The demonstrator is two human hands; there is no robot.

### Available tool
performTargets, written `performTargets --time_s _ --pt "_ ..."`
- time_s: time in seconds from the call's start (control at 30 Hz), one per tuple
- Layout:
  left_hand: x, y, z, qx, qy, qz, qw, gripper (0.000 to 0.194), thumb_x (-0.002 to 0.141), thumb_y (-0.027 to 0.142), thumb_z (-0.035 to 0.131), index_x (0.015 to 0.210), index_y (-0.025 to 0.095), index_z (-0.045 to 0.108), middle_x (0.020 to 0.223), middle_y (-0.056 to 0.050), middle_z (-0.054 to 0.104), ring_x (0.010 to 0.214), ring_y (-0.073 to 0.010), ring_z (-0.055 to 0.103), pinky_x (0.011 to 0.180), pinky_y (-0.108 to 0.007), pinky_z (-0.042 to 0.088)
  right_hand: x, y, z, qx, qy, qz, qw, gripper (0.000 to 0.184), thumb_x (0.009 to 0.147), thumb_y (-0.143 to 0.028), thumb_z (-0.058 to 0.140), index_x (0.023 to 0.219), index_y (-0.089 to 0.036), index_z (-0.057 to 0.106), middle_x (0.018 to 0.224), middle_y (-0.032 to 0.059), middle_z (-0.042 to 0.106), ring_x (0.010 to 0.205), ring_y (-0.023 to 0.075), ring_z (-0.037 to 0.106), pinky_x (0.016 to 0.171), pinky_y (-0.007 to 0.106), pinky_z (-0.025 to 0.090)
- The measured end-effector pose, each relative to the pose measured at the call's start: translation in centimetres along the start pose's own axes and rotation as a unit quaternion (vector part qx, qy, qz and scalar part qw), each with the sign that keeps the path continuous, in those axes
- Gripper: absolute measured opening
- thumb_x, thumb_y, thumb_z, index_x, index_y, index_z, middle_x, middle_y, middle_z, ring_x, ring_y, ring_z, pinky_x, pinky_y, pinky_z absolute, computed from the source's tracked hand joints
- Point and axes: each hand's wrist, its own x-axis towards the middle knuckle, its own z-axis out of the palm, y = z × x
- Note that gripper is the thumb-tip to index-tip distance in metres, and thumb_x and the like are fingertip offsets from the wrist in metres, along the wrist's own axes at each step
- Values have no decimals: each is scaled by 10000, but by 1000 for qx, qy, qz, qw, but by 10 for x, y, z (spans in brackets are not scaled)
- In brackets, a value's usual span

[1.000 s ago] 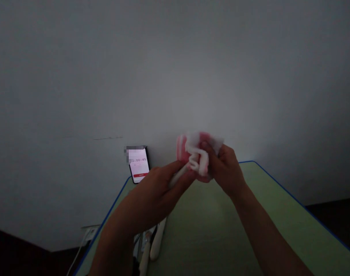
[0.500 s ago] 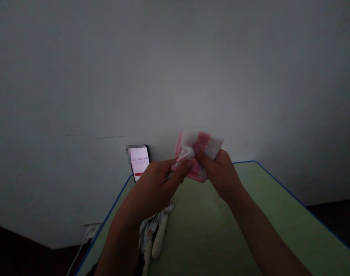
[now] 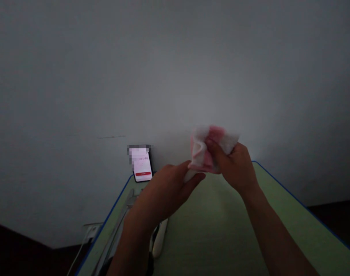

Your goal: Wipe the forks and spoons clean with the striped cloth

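My right hand (image 3: 238, 165) grips a crumpled pink and white cloth (image 3: 216, 134), its thumb pressed on the near face. Just left of it, my left hand (image 3: 170, 188) is closed on a pale handle (image 3: 189, 176) that shows between thumb and fingers. The far end of this handled thing goes into the cloth, so its kind is hidden. Both hands are raised over the green table (image 3: 209, 230). Below my left forearm lies a utensil with a cream handle (image 3: 160, 239), partly covered by the arm.
A phone (image 3: 143, 165) with a lit timer screen leans against the grey wall (image 3: 175, 76) at the table's back left corner. Long, pale metallic items (image 3: 121, 214) lie along the left edge. A white cable and plug (image 3: 90, 232) are low on the wall, left.
Both hands and the cloth have moved right. My left fingers have slid off the cloth's near edge, and the pale handle now shows. More of the phone is uncovered.
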Motion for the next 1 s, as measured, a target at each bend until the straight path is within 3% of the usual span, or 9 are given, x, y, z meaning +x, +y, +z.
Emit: performTargets --time_s 0.1,0.2,0.27,0.4,0.5,0.6,0.73,0.87,1.0 --pt "0 8 -1 -10 -8 -11 1000 350 910 452 332 1020 195 543 716 -23 649 603 -160 582 526 -251 325 -1 3 3 -27 45 5 999 450 825 -476 464 505 -159 459 452 -35 401 435 67 351 392 195 244" --pt "1 16 -2 -41 15 -4 999 332 917 437 330 954 192 551 717 -12 636 586 -136 564 538 -247 335 -1 7 5 12 55 52 997 463 818 -504 454 497 -172 413 444 -40 369 416 66 329 367 196 219" --pt "3 19 -1 -66 71 15 995 293 924 377 348 875 189 567 677 10 611 533 -104 524 521 -234 323 -1 6 8 73 58 95 991 442 804 -527 458 537 -175 452 467 -35 397 424 72 350 363 192 248" --pt "6 23 5 -110 233 37 966 232 895 245 401 737 159 549 576 33 528 464 -67 435 476 -209 304 -4 -6 13 206 23 175 963 422 820 -538 397 653 -177 539 563 -3 502 476 89 431 419 194 365" --pt "7 25 10 -147 294 42 943 104 844 187 459 817 156 555 519 63 461 423 -58 380 446 -192 302 -7 -13 14 195 5 198 960 398 843 -477 375 659 -176 559 588 9 523 496 90 442 428 188 368" --pt "7 24 9 -203 290 43 934 105 828 167 470 861 164 569 488 77 443 395 -55 358 421 -180 307 -7 -11 14 193 -29 195 961 377 825 -476 420 676 -168 576 580 10 535 495 95 456 415 190 356" --pt "4 16 1 -277 264 21 924 235 857 232 419 747 156 612 494 39 487 417 -72 398 399 -193 317 -5 3 9 254 -119 167 945 365 801 -493 474 799 -156 612 629 12 603 503 106 518 457 207 416" --pt "0 8 -11 -306 216 -45 926 304 830 281 447 607 159 615 480 25 485 429 -79 405 388 -197 305 0 11 -3 269 -205 144 930 283 767 -418 577 877 -166 643 794 29 669 669 131 604 633 242 487" --pt "-3 3 -20 -318 167 -93 928 324 812 314 441 609 172 650 500 4 538 437 -89 424 382 -200 298 3 13 -15 246 -296 109 916 251 758 -354 612 968 -222 647 932 6 675 838 139 614 780 271 483"
